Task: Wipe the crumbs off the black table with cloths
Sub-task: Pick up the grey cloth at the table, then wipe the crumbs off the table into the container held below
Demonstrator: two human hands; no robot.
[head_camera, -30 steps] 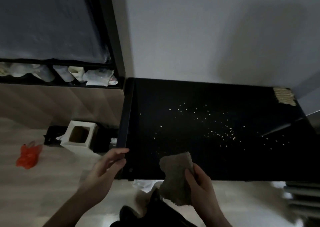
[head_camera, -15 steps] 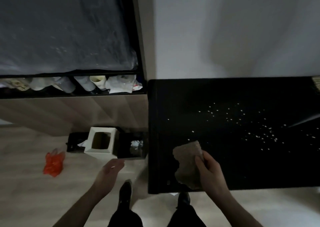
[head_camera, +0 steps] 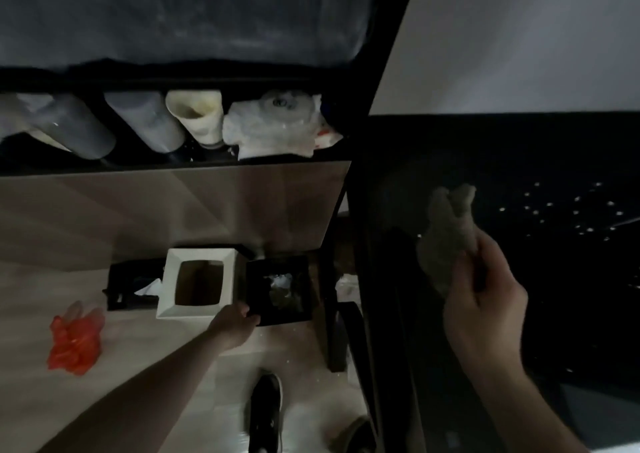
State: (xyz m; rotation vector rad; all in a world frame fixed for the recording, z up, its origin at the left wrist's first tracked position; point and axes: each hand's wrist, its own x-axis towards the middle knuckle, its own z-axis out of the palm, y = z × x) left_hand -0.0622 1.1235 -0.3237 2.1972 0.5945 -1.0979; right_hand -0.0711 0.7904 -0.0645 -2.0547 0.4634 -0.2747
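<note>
The black table (head_camera: 433, 155) fills the right side of the head view. Several pale crumbs (head_camera: 568, 210) lie scattered on its right part. My right hand (head_camera: 485, 300) is over the table's left part, shut on a crumpled grey-brown cloth (head_camera: 446, 231) that sticks up from my fingers. My left hand (head_camera: 233, 326) reaches down to the floor and touches the near rim of a small black bin (head_camera: 280, 290) with rubbish inside. Whether its fingers grip the rim is unclear.
A white square bin (head_camera: 199, 283) stands left of the black one, with a black box (head_camera: 133, 284) behind it. An orange plastic bag (head_camera: 74, 340) lies on the wooden floor. A low shelf (head_camera: 173, 167) holds rolls and bags. My shoe (head_camera: 265, 414) is below.
The view swung left and down. My left hand dropped from beside the table edge to the black bin on the floor. My right hand lifted the cloth further over the table.
</note>
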